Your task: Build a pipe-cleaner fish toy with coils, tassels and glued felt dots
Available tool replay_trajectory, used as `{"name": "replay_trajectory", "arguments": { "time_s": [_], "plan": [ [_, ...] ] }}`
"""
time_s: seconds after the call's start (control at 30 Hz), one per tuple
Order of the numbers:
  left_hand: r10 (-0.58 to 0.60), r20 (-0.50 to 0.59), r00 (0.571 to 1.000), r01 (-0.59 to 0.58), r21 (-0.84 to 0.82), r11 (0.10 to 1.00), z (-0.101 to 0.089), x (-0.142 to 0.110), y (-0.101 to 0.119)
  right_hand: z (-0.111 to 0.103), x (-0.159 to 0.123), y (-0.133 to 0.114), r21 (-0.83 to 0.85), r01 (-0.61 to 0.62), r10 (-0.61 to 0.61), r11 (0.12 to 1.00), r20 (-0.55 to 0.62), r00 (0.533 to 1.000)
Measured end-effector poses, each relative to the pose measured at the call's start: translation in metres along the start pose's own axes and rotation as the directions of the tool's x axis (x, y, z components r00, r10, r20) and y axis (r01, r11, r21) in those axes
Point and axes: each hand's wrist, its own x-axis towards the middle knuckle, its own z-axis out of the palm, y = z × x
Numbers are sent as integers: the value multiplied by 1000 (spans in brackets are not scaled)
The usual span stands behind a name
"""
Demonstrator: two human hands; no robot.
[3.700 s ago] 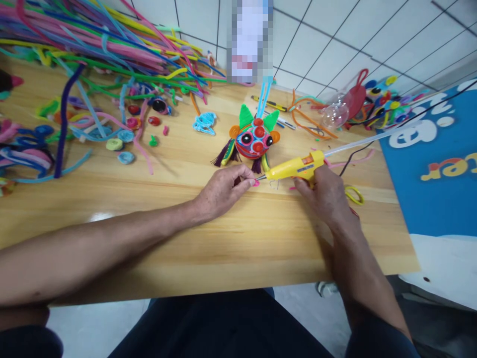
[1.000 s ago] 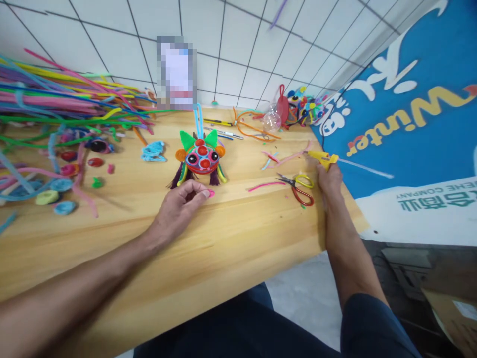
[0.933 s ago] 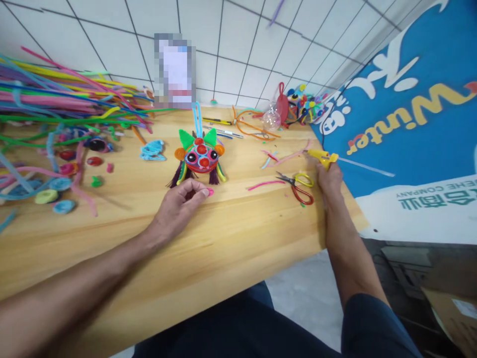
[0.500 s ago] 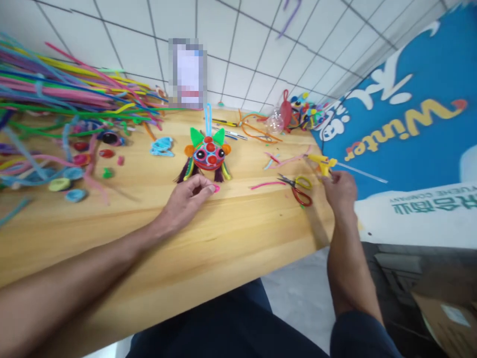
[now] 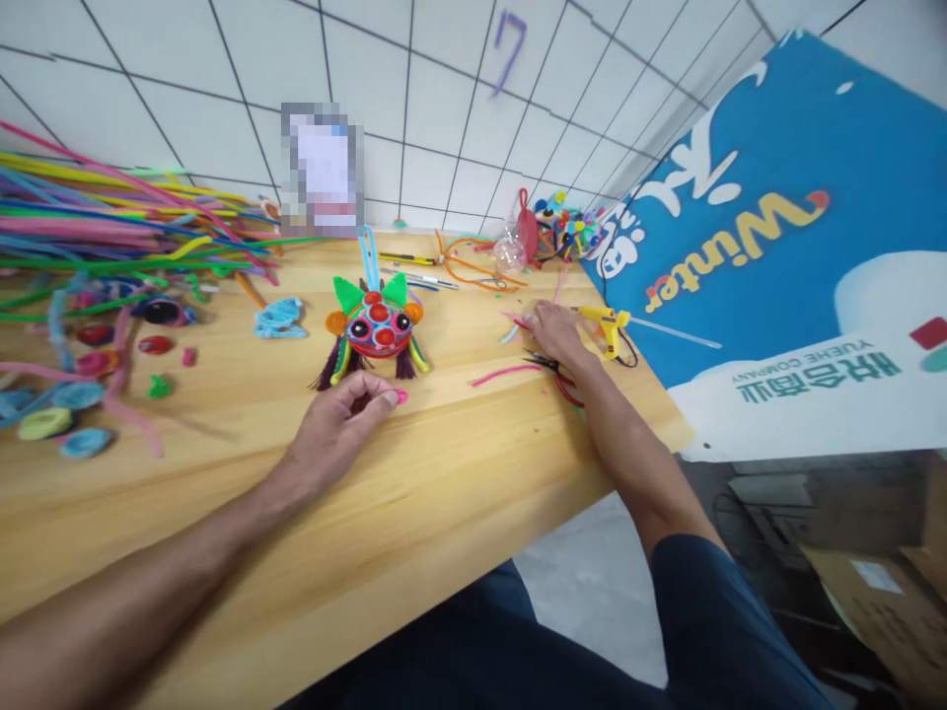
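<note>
My left hand is closed, its thumb and fingertips pinching a small pink pipe-cleaner coil just above the table. Right behind it sits a colorful ball-shaped animal-head ornament with green ears, black eyes, tassels and a light blue loop. My right hand reaches over pipe-cleaner scraps, fingers out and partly hidden; nothing shows in it. A yellow glue gun with a clear glue stick rests to its right. Scissors lie partly under my right forearm, beside a pink pipe-cleaner strip.
Bundled pipe cleaners and loose coiled parts cover the left side. A light blue coiled piece lies near the ornament. At the back are a yellow craft knife, a clear ball and a blurred-out phone-like shape against the tiled wall.
My right hand has let go of the glue gun, leaving it at the table's right side, and moved left over the scraps. My left hand still pinches the pink coil. The view has shifted right.
</note>
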Motion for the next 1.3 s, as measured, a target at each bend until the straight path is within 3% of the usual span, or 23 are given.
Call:
{"name": "replay_trajectory", "arguments": {
  "time_s": [0.1,0.2,0.3,0.4,0.47,0.57,0.7,0.77,0.83,0.93,1.3],
  "plan": [
    [-28,-8,1000,28,-8,1000,0,-1,1,-1,7,-4,48,10,-10,999,-2,1000],
    [-26,-15,1000,26,-14,1000,1,-1,1,-10,5,-4,107,-15,25,994,-95,995],
    [-10,-16,1000,9,-30,999,2,0,2,-22,0,0,106,-150,167,983,-178,970],
    [6,-20,1000,-7,-37,999,3,0,1,-32,-5,1,73,-272,279,960,-122,952],
    [26,-21,999,-27,-50,998,3,-1,0,-35,-10,-8,113,-225,241,968,-154,958],
    [64,-16,998,-65,-97,993,4,-1,-1,-39,-28,-45,309,2,106,951,-333,937],
    [78,-21,997,-81,-162,984,4,1,-2,-44,-72,-126,609,264,-183,748,-193,964],
    [85,-24,996,-88,-187,978,4,1,-1,-43,-92,-164,689,292,-301,663,-112,947],
    [101,-28,995,-104,-198,975,4,1,0,-40,-105,-189,727,268,-331,633,-59,942],
    [126,-32,991,-130,-202,971,4,1,-1,-29,-111,-203,742,239,-319,626,-36,947],
    [174,-10,985,-173,-147,974,5,-1,-4,-13,-111,-207,793,316,-323,521,-160,933]
  ]
}}
